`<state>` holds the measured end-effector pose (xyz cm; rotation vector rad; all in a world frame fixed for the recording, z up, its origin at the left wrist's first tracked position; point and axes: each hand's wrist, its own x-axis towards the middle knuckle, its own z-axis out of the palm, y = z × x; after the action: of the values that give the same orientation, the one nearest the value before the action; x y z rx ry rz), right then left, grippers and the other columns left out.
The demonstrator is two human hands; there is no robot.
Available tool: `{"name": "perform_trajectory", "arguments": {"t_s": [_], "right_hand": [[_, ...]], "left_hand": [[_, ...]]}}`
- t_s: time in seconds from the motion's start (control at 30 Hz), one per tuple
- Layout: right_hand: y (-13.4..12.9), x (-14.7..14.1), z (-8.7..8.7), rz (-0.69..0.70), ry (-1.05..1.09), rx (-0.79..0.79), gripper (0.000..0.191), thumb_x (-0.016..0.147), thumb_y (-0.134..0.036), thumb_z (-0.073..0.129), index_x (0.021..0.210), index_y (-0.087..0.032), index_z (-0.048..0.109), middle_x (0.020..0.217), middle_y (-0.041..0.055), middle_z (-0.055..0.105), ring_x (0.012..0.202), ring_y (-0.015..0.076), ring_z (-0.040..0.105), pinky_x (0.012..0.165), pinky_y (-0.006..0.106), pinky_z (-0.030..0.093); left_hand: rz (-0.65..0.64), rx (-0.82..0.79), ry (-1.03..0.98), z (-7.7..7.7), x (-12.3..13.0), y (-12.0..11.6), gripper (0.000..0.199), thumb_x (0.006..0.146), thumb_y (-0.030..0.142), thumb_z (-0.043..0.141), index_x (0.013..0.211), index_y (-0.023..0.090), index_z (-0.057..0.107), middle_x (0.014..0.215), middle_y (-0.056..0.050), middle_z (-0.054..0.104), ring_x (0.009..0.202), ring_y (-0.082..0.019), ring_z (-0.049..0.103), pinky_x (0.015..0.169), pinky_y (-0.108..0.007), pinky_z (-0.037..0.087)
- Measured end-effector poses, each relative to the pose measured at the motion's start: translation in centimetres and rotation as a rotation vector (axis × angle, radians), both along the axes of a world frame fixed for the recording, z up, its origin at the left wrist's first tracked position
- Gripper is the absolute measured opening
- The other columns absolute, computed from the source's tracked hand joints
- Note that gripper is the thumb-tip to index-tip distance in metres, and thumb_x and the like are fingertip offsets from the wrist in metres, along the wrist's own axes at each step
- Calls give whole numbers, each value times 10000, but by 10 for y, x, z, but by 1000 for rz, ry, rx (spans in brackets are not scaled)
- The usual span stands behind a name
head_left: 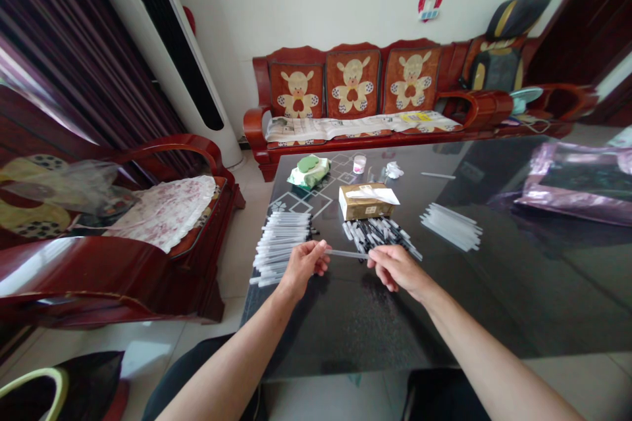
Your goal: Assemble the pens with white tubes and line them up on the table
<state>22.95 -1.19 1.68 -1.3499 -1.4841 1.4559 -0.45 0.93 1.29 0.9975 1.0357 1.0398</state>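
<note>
A thin translucent tube [348, 254] is stretched level between my two hands above the dark table. My left hand [307, 266] pinches its left end, and my right hand [395, 267] pinches its right end. Beside my left hand lies a stack of whitish tubes [279, 243]. Just beyond the held tube is a loose pile of black-and-clear pen parts [380, 234]. Another bundle of translucent tubes [451, 226] rests to the right of my right hand.
Behind the pen parts stands a gold tissue box [365, 208]. Farther back are a green wipes pack [309, 172], a small white cup [359, 164], a crumpled tissue [394, 170] and a single tube [438, 175]. A pink shiny bag [582, 181] lies at the right.
</note>
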Motion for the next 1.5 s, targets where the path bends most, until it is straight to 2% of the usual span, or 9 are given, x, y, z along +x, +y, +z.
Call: {"name": "perform_trajectory", "arguments": {"t_s": [0.17,0.27,0.43,0.7,0.8,0.97,1.17,1.3,1.5], "right_hand": [[-3,-6,6,61,-118,119,382,832,-486,483,816,-137,639,487,-33,513,348,66,398,337,175,275],[-6,-13,11,92,-198,270,340,832,-442,499,749,-151,653,488,-36,480,425,83,413,407,196,286],[-12,-25,16,75,-347,472,359,863,-415,449,706,-172,661,560,-6,552,528,122,469,507,228,319],[-25,-42,8,46,-648,660,291,907,-348,411,880,-202,661,706,64,680,644,177,608,602,259,321],[-29,-47,6,56,-726,711,314,928,-331,372,895,-189,649,726,81,687,644,177,616,605,265,305],[-35,-52,7,51,-725,701,333,935,-328,345,864,-188,639,690,78,675,625,170,606,607,260,309],[-38,-56,9,-37,-502,583,352,912,-383,367,816,-194,648,621,53,623,585,159,547,584,247,337],[-41,-61,6,-60,-383,520,372,909,-390,366,725,-182,613,560,22,551,528,135,468,542,241,324],[-46,-72,0,-105,-246,449,358,902,-394,384,737,-167,608,561,2,516,524,128,445,519,235,312]], "left_hand": [[-1,-30,-64,-1,1,-1,346,667,411,715,810,99,670,630,-33,612,503,-75,538,475,-182,411],[-34,-36,-85,-2,2,-3,321,672,381,718,818,100,668,648,-37,617,519,-77,546,488,-183,417],[-27,-55,-55,-5,5,-5,324,697,388,688,835,95,674,610,-15,577,458,-52,489,423,-163,348],[18,-53,-88,-11,10,-10,397,755,408,612,986,87,644,616,-4,544,447,-42,439,416,-165,288],[25,-40,-95,-10,12,-12,411,776,442,573,960,81,644,603,-3,531,432,-40,405,404,-171,251],[84,-3,-64,-9,17,-16,400,756,478,582,887,103,630,544,28,484,390,-33,333,383,-172,171],[169,83,-27,-3,25,-23,417,778,540,540,862,137,599,496,43,466,368,-39,329,380,-171,190],[234,149,-7,-2,30,-29,427,795,563,502,864,150,584,539,12,552,401,-67,427,405,-180,297],[271,158,-125,-2,32,-34,394,820,536,491,911,157,553,728,-56,650,619,-141,610,577,-239,465]]}}
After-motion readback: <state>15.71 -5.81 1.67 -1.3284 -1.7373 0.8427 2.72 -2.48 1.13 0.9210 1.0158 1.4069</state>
